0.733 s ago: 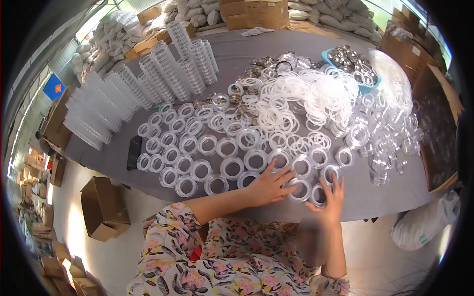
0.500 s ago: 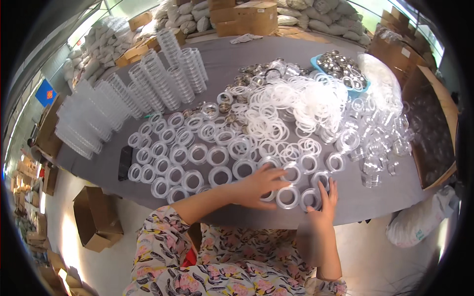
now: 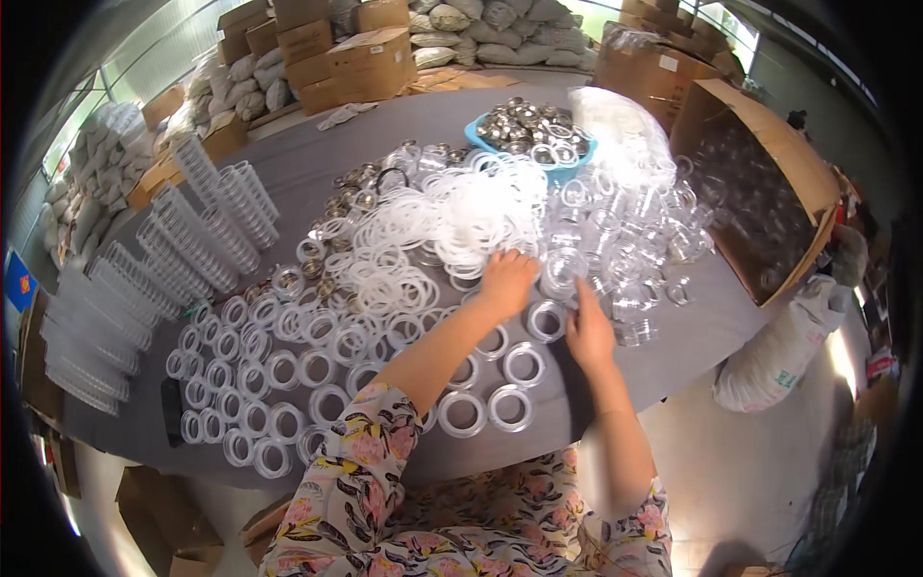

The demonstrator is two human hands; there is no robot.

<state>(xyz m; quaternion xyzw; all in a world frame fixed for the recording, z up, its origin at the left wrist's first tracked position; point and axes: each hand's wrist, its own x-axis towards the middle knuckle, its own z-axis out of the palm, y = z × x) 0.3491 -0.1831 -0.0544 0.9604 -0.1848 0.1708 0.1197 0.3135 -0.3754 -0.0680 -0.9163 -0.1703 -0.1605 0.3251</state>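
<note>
My left hand (image 3: 510, 282) is at the near right edge of a heap of thin white plastic rings (image 3: 471, 207), its fingers curled down; what they hold, if anything, is hidden. My right hand (image 3: 589, 334) is close by, index finger stretched up beside clear round plastic pieces (image 3: 564, 273), with nothing visible in it. Left of that hand lies a single clear ring with a white rim (image 3: 547, 321). More such rings lie flat in front of me, among them one ring (image 3: 511, 409) near the table edge. Many others spread out to the left, partly behind my left forearm.
Tall stacks of clear round pieces (image 3: 187, 226) stand at the left. A blue basket (image 3: 584, 157) of metal parts sits at the back, beside a white plastic bag (image 3: 625, 135). An open cardboard box (image 3: 817, 207) is at the right edge, and a dark flat object (image 3: 172, 412) lies at the left.
The view has turned right. My left hand has moved from the near rings to the edge of the white ring heap. My right hand has left the near rings for the clear pieces.
</note>
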